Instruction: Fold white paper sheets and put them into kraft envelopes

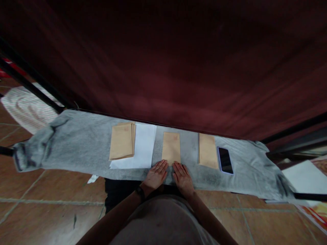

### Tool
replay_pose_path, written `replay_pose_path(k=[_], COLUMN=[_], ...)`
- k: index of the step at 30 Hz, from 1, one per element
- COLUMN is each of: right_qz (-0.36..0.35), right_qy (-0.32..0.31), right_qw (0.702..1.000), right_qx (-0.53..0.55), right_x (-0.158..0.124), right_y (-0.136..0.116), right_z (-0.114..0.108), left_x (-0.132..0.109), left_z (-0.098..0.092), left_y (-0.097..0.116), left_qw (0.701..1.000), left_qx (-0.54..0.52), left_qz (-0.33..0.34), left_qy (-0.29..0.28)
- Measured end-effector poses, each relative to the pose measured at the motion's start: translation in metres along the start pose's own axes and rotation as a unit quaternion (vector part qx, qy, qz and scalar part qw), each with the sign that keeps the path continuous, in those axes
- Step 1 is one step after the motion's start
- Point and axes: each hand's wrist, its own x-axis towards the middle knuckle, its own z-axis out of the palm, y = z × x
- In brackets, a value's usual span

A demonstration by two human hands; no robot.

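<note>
A single brown paper envelope (171, 146) lies flat in front of me, a small faint mark near its upper right corner. My left hand (155, 173) rests with outstretched fingers on its lower left corner. On the lower right corner lie the flat fingers of my right hand (183, 177). Left of it, a stack of brown envelopes (122, 141) overlaps some white paper sheets (144, 146). Another brown envelope pile (208, 150) lies to the right, beside a phone (225, 160) with a dark screen and a pale purple edge.
Grey cloth (84, 143) covers the narrow surface under everything. A dark red fabric panel (163, 85) rises along its far edge. Black metal bars (30, 78) stand at the left. Tiled floor (63, 190) shows below, with a white scrap (92, 179) on it.
</note>
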Motion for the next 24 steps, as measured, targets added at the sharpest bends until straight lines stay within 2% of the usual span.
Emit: replay_pose_path(k=[6, 12, 18, 24], right_qz=[0.001, 0.013, 0.007, 0.024], right_qy=[-0.004, -0.003, -0.016, -0.005], right_qw=[1.000, 1.000, 1.000, 1.000], right_qx=[-0.004, -0.002, -0.006, 0.005], right_x=[-0.003, -0.003, -0.001, -0.001], right_y=[0.009, 0.007, 0.006, 0.004], right_z=[-0.002, 0.001, -0.004, -0.004], left_x=[0.003, 0.028, 0.044, 0.069], left_z=[0.000, 0.010, 0.020, 0.028], left_y=[0.013, 0.032, 0.025, 0.012], left_qw=[0.999, 0.998, 0.998, 0.997], left_qx=[0.020, -0.004, -0.010, 0.001], left_qz=[-0.038, -0.022, -0.016, -0.053], left_qy=[-0.033, -0.065, -0.058, -0.053])
